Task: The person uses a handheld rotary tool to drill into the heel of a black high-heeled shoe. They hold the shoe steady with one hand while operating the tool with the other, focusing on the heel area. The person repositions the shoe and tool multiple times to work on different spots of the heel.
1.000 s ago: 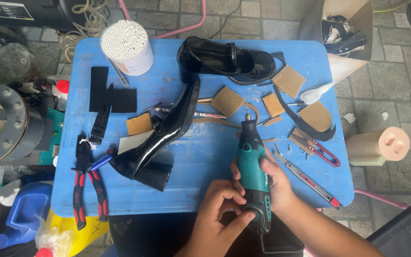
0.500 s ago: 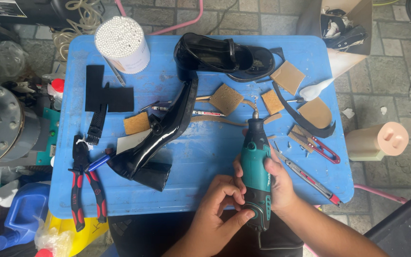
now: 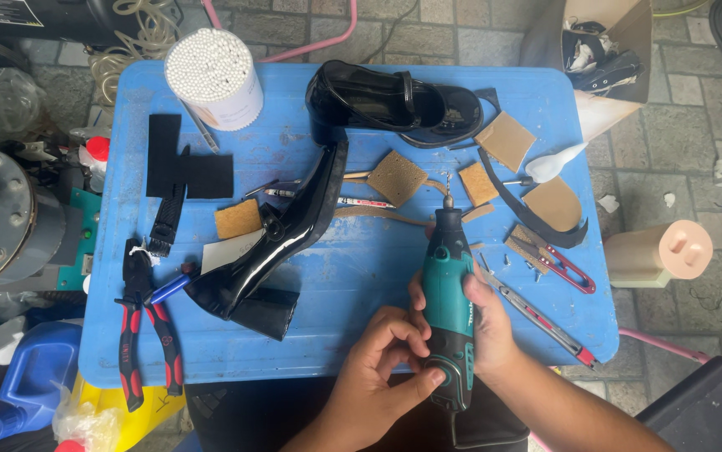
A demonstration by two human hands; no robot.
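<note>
Red-handled pliers near the left edge of the blue table; beside them a glossy black high-heeled shoe lying on its side, toe toward the far edge. Near the front edge, left hand curled, fingertips on the base of a teal rotary tool, seemingly at a button. Right hand wrapped closed around the tool's body, tip aimed at the far edge. Further right, a red-handled utility knife and red snips.

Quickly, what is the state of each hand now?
Left hand: fingers curled, touching the rear end of the rotary tool.
Right hand: closed around the rotary tool.
</note>
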